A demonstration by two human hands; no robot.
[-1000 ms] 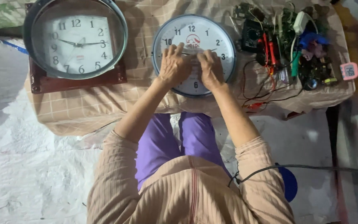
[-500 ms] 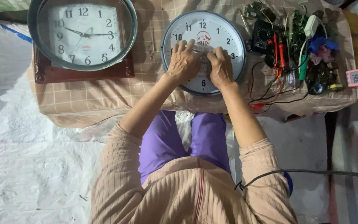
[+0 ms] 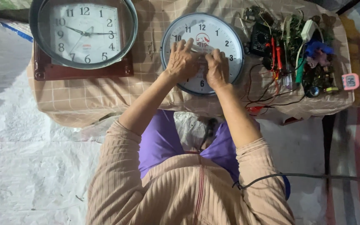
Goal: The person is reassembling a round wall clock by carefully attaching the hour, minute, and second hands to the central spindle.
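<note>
The person's left hand and right hand both lie on the face of the round white clock, which rests flat on the cloth-covered desk, and the fingers press near the middle where the clock hands should be. The fingers are bent and touching the face, but it cannot be told if they pinch a small part or just push on it. The work looks to be in the middle: the clock is still laid out, a bigger clock sits to the left, and tools and wires lie to the right, untouched.
</note>
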